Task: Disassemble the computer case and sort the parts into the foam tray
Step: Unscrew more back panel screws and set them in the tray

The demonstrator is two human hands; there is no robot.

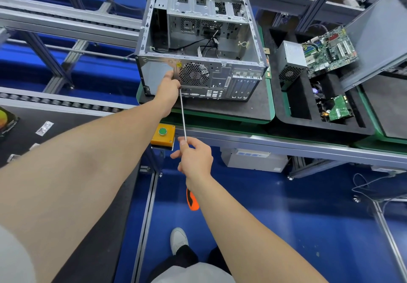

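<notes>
1. Grey steel computer case [220, 80] sits open, its rear panel facing the person.
2. The left hand [168, 91] is at that panel. Its fingers are hidden, so I cannot tell its grip.
3. In front of the case, the right hand [195, 158] curls round the screwdriver [183, 115], whose orange handle is mostly hidden.
4. The foam tray [319, 127] lies right of the case.

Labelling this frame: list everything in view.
computer case: 1, grey, open-sided, centre
foam tray: 1, black, right of case
power supply: 1, grey, in tray
motherboard: 1, green, tilted in tray
small circuit board: 1, green, tray's near compartment
panel: 1, grey, leaning, far right
screwdriver: 1, orange handle, shaft reaching case rear
button box: 1, yellow with green button, below case
shoe: 1, white, bottom centre
left grip: on case rear, by screwdriver's far end
right grip: holds screwdriver shaft
</notes>
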